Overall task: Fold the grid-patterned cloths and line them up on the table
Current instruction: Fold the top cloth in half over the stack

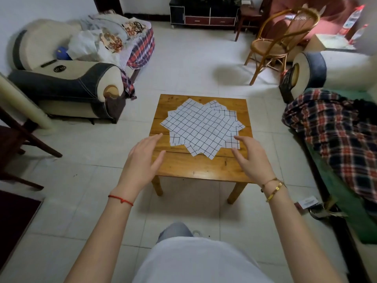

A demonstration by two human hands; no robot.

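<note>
While cloths [201, 127] lie fanned unfolded on table [202, 166] | left hand [142, 160] spread, empty | right hand [253, 158] spread, empty

Two hands [142, 160], one table [202, 168]

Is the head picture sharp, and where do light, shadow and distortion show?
Head view: cloths and both hands, left hand and right hand, fairly sharp; soft glare on the table front, faint shadow beneath it; wide-angle bending at the edges.
</note>
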